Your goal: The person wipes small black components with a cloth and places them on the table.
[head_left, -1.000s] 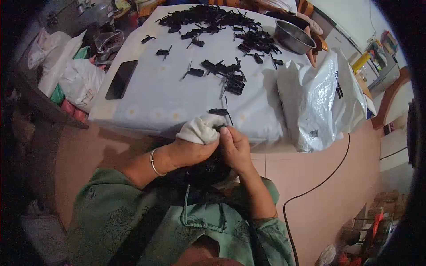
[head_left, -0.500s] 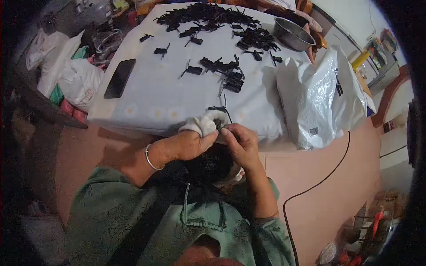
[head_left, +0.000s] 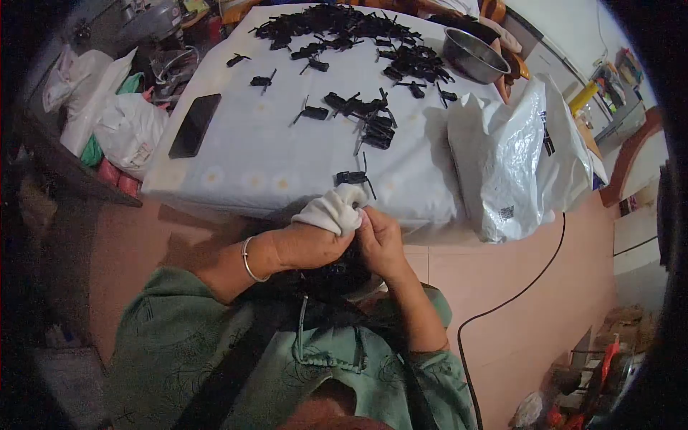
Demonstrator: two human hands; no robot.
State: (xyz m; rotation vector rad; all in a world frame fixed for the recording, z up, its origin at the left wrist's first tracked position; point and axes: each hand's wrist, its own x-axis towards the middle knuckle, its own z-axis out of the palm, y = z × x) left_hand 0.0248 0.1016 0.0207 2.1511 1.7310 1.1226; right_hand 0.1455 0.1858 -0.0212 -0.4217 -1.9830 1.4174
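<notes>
A white cloth (head_left: 326,211) is bunched in my left hand (head_left: 308,246), whose fingers are mostly hidden under it. My right hand (head_left: 382,242) is pinched at the cloth's right edge, against a small dark piece (head_left: 356,205) too small to make out. Just beyond the hands, a black part with thin prongs (head_left: 351,177) lies near the table's front edge. Farther back are a stack of black parts (head_left: 378,132) and a single one (head_left: 314,112). Below my hands, on the lap, sits a container of black items (head_left: 335,276), partly hidden.
The white-covered table (head_left: 236,154) bears a dark phone (head_left: 196,126), a large heap of black parts (head_left: 337,25) and a metal bowl (head_left: 474,55). A white plastic bag (head_left: 494,168) stands at the right. A black cable (head_left: 516,297) crosses the floor.
Half a second ago my hands were turned differently and my right hand sat slightly farther right; now it is closer against the cloth. The parts on the table have not moved.
</notes>
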